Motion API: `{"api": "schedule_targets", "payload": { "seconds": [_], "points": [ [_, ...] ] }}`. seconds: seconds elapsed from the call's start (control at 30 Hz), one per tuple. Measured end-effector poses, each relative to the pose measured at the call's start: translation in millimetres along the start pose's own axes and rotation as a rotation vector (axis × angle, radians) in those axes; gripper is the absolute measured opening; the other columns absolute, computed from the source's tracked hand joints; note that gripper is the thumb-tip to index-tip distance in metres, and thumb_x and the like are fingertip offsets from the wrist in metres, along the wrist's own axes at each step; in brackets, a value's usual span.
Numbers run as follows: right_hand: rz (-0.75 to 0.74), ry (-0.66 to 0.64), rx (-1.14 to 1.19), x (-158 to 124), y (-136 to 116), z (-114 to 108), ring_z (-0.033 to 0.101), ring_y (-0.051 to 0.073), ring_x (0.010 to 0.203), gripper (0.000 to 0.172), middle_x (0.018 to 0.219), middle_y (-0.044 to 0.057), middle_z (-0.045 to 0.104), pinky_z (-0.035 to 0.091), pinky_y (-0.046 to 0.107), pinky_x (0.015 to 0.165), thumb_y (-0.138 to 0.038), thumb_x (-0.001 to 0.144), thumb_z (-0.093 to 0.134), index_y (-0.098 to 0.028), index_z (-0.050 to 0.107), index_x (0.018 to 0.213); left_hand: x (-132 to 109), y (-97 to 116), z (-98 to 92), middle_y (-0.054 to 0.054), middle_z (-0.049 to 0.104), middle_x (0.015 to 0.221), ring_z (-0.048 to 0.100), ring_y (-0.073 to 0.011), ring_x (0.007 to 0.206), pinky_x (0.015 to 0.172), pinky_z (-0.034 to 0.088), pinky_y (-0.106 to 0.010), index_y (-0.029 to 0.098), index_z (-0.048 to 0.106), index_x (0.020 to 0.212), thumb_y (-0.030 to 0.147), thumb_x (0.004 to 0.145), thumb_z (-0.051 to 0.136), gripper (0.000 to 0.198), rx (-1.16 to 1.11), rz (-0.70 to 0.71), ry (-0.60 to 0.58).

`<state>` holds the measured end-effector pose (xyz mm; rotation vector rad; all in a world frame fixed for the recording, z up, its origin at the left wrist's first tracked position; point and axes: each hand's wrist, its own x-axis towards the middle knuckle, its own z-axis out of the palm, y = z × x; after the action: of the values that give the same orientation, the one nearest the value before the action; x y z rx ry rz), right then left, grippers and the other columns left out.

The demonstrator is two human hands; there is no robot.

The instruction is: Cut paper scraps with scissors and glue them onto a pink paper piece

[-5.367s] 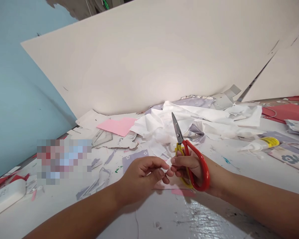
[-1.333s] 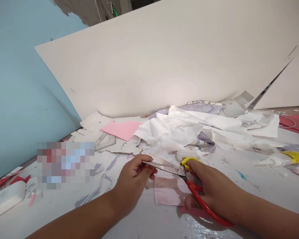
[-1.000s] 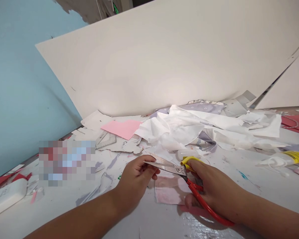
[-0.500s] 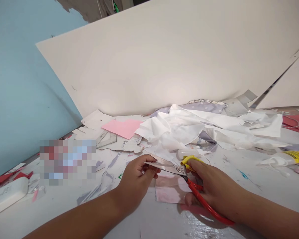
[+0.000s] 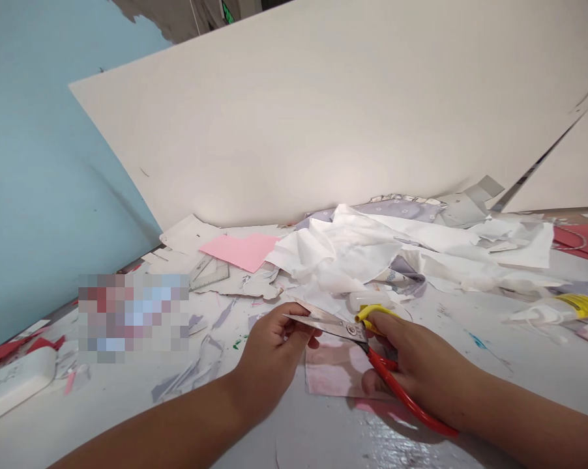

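Note:
My right hand [image 5: 411,352] grips a pair of scissors [image 5: 340,327] with one red handle and one yellow-wrapped handle. The blades point left and stand slightly apart. My left hand [image 5: 279,342] is closed in a pinch right at the blade tips; what its fingers hold is too small or hidden to make out. Below the scissors a pale pink piece of paper [image 5: 330,374] lies on the table, partly covered by my right hand. A brighter pink patch shows under the red handle.
Crumpled white sheets [image 5: 343,251] lie beyond my hands, with pink paper [image 5: 240,251] and a clear set square [image 5: 210,273] to their left. A glue bottle [image 5: 558,309] lies at right. A white case [image 5: 17,384] rests at left. A large white board [image 5: 323,117] stands behind.
Almost nothing differs. Both hands and the scissors stay in nearly the same place, with only a slight shift of the blades and right fingers.

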<state>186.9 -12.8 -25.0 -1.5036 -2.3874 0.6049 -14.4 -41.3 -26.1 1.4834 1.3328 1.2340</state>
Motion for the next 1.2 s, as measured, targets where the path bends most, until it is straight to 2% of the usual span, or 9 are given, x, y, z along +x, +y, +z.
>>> {"api": "schedule_targets", "payload": {
  "seconds": [0.37, 0.53, 1.2],
  "points": [
    [0.031, -0.046, 0.021, 0.7, -4.7, -5.1, 0.044, 0.014, 0.059, 0.029, 0.071, -0.002, 0.054, 0.032, 0.024, 0.051, -0.037, 0.063, 0.061, -0.023, 0.036, 0.066, -0.8, 1.2, -0.5, 0.003, 0.061, 0.067, 0.056, -0.0091, 0.061, 0.056, 0.041, -0.019, 0.020, 0.057, 0.072, 0.022, 0.082, 0.049, 0.013, 0.008, -0.045, 0.001],
    [0.032, -0.029, 0.023, 0.5, -5.3, -6.2, 0.044, 0.014, 0.058, 0.029, 0.070, -0.002, 0.054, 0.032, 0.024, 0.051, -0.037, 0.062, 0.062, -0.023, 0.037, 0.066, -1.1, 0.9, -0.5, 0.002, 0.062, 0.067, 0.058, -0.0106, 0.065, 0.062, 0.043, -0.021, 0.020, 0.057, 0.075, 0.019, 0.081, 0.048, 0.011, 0.012, -0.038, 0.010],
    [0.033, -0.040, 0.044, 1.9, -5.2, -6.4, 0.047, 0.015, 0.057, 0.024, 0.066, -0.002, 0.054, 0.031, 0.023, 0.049, -0.036, 0.066, 0.058, -0.023, 0.038, 0.065, -2.9, 1.6, -0.4, 0.001, 0.060, 0.068, 0.057, -0.0114, 0.065, 0.062, 0.044, -0.023, 0.019, 0.057, 0.072, 0.019, 0.082, 0.047, 0.014, -0.010, 0.006, -0.011]
  ]
}}
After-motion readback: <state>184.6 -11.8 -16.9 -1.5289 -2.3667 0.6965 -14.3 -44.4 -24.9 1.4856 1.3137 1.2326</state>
